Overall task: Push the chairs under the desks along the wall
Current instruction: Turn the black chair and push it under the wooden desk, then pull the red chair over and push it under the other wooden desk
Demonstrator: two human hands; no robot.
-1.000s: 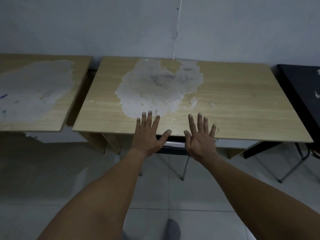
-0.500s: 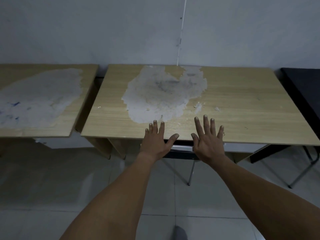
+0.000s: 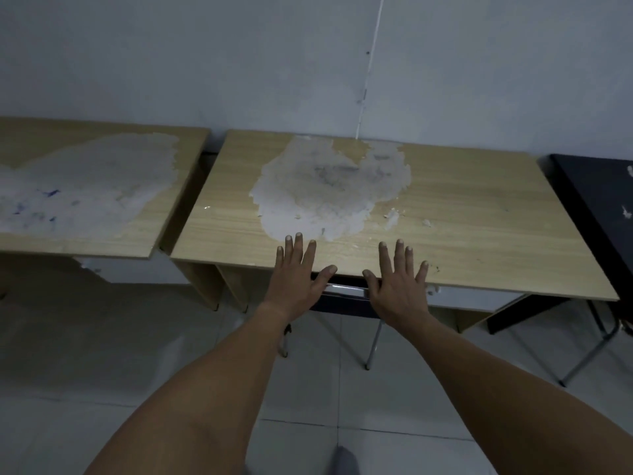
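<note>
A wooden desk (image 3: 462,214) with a large worn white patch stands against the wall straight ahead. A chair (image 3: 346,292) sits tucked under its front edge; only the chrome top rail, a strip of dark back and thin metal legs show. My left hand (image 3: 297,279) and my right hand (image 3: 399,286) are spread flat, fingers apart, over the desk's front edge on either side of the chair's rail. Whether the palms touch the rail I cannot tell. Neither hand grips anything.
A second worn wooden desk (image 3: 144,234) stands to the left, with a narrow gap between. A black table (image 3: 596,193) is at the right, with the metal legs of another chair (image 3: 589,351) beneath it. Pale tiled floor (image 3: 102,354) lies below; grey wall behind.
The view has drawn back and tilted up, so the desks sit lower in frame. Both hands keep the same spread pose at the desk's front edge.
</note>
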